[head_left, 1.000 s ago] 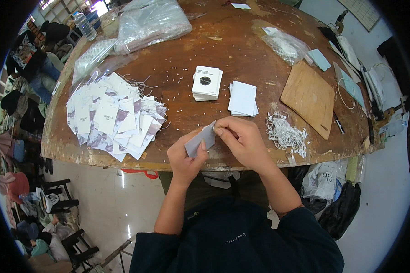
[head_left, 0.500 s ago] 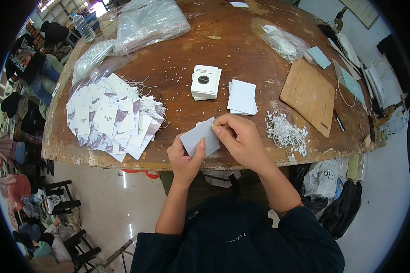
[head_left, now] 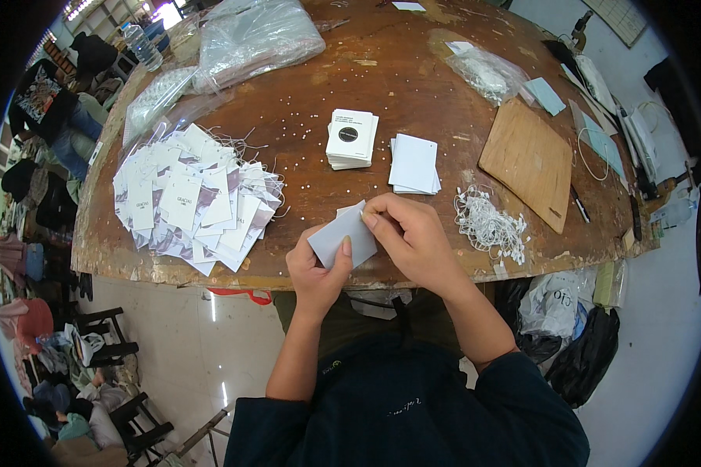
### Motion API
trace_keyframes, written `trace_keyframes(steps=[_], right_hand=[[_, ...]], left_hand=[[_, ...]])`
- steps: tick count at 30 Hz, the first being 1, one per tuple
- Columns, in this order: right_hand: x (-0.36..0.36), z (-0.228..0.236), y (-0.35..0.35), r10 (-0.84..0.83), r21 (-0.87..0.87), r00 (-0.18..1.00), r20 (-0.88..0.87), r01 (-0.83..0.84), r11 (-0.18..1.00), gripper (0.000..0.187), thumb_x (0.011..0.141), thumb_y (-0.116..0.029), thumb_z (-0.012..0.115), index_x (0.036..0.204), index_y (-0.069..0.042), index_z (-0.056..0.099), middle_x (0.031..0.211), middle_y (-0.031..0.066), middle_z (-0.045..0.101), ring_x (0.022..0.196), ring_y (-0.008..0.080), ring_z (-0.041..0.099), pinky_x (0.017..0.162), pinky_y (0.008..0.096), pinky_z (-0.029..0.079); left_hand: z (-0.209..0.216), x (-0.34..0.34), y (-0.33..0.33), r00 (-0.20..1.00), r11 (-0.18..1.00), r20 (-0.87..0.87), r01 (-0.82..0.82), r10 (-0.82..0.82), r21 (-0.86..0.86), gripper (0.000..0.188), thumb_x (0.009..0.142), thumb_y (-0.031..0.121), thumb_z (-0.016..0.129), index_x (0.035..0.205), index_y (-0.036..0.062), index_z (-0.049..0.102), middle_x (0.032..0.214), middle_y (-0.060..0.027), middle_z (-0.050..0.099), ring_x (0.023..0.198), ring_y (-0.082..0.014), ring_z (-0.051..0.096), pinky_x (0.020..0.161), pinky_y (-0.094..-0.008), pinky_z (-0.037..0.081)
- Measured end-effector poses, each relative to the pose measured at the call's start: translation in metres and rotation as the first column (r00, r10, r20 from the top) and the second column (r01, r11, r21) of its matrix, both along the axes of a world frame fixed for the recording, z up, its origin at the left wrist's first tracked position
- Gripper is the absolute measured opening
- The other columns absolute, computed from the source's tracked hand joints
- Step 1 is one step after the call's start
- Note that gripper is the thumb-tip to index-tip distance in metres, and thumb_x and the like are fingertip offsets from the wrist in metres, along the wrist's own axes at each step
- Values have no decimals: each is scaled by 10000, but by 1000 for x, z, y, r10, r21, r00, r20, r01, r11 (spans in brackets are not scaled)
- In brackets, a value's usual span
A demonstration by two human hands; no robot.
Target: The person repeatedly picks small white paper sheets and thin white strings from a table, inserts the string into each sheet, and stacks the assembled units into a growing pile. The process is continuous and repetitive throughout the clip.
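Note:
Near the table's front edge, my left hand (head_left: 317, 263) grips a small stack of blank white cards (head_left: 337, 236), thumb flat across the top one. My right hand (head_left: 409, 237) pinches the upper right corner of the same cards between thumb and fingertips. Whether a string is in that pinch, I cannot tell. Just beyond my hands lie a pile of plain white cards (head_left: 414, 165) and a pile of printed cards with a black circle (head_left: 351, 142). To the right sits a tangle of white tag strings (head_left: 487, 223). A big heap of strung tags (head_left: 197, 201) spreads at the left.
Tiny white bits are scattered over the wooden table (head_left: 382, 86). A wooden board (head_left: 528, 166) and a pen (head_left: 579, 204) lie at right. Clear plastic bags (head_left: 257, 43) fill the far left, another bag (head_left: 487, 74) the far right. Stools (head_left: 105, 336) and people stand left of the table.
Almost nothing differs. Both hands keep the same hold on the white cards, with only a slight shift of the cards and fingers.

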State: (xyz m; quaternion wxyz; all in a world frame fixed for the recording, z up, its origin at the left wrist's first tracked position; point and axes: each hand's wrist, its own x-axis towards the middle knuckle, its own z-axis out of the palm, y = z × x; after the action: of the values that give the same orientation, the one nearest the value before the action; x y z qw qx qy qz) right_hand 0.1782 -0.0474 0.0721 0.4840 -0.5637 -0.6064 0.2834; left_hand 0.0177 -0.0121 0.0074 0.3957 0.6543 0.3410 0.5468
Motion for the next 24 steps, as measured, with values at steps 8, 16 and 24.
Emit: trace_keyframes(steps=[8,16,24], right_hand=[[2,-2,0,24,1,1000,-10,-24,1000,130,954,-91,570,964,28,622,780,90,625,686,123,556,619,276,449],[7,-2,0,33,-46,996,-82,-37,998,129,929,-100,577,956,20,614,760,117,621,641,178,561,597,307,442],[3,-3,0,-41,-99,958,-283,13,995,115,930,-88,591,956,9,645,853,66,561,692,151,539,610,288,444]], left_hand=[[-4,0,7,999,975,-37,19,-11,221,255,790,4,706,1037,-27,649,936,-146,719,756,-172,680,718,-273,531],[-8,2,8,1000,972,-10,25,-23,234,276,742,-36,700,1014,1,663,956,-164,727,787,-234,701,715,-299,537],[3,-4,24,916,717,-312,39,252,696,324,690,20,718,988,147,715,1110,19,712,761,-183,579,665,-298,472]])
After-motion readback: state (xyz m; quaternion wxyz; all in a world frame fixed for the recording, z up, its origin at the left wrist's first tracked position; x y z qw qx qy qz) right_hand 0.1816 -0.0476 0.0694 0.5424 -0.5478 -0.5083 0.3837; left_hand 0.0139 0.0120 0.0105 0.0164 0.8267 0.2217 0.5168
